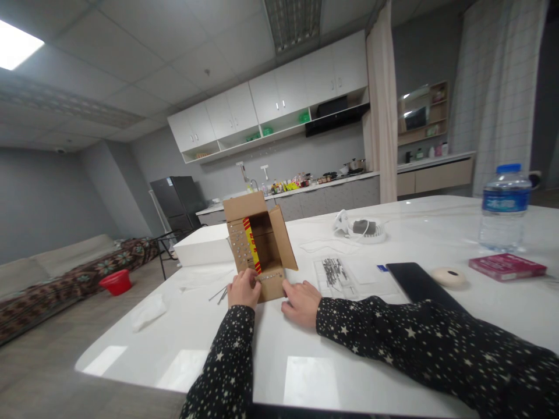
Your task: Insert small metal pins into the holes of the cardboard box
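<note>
An open cardboard box stands on the white table in front of me, its flaps spread and a red-and-yellow tape strip running down its left part. Small shiny dots cover its left flap and line its front flap. My left hand is closed at the box's lower left corner, fingers curled against the cardboard; whether something small sits between them is hidden. At the lower right corner, my right hand touches the box with an outstretched index finger, its other fingers loosely bent on the table. Thin metal rods lie left of my left hand.
Right of the box lies a clear case of small metal pieces. Beyond it are a black phone-like slab, a cream round object, a pink box, a water bottle and a white fan. A tissue lies left.
</note>
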Tool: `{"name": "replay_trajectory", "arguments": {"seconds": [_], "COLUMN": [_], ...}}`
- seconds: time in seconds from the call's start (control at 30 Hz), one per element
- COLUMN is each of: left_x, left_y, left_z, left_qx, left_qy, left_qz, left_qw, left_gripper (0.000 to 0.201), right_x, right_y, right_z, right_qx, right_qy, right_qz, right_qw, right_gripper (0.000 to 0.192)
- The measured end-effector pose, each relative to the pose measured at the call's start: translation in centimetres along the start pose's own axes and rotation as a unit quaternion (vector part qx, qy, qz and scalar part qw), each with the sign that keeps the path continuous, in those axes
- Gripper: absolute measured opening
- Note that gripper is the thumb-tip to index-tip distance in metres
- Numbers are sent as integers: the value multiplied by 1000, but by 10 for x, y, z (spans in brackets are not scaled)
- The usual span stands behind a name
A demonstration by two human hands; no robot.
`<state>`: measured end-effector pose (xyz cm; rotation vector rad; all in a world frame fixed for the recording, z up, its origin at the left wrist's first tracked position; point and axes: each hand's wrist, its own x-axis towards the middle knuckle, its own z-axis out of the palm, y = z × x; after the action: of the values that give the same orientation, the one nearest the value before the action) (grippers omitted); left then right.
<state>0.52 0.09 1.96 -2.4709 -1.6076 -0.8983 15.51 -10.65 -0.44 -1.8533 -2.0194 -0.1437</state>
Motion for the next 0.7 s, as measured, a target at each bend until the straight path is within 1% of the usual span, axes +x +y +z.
{"name": "replay_trajectory", "arguments": {"seconds": [0.23,0.7], "left_x": [2,3], "left_y": [-8,-17], "left_z": [-1,-7], "left_qx": [-6,-2], "left_qy": [-4,-25], "left_qz": [-14,-48], "left_qw": [1000,999], "left_gripper": [20,26], "right_x": [0,0], "right_y": [0,0], "right_z": [-1,-2], "right_qx": [2,6], "right_qy": [-1,-3], "right_qz": [1,4], "right_qw": [1000,1000], "right_gripper": [20,20]}}
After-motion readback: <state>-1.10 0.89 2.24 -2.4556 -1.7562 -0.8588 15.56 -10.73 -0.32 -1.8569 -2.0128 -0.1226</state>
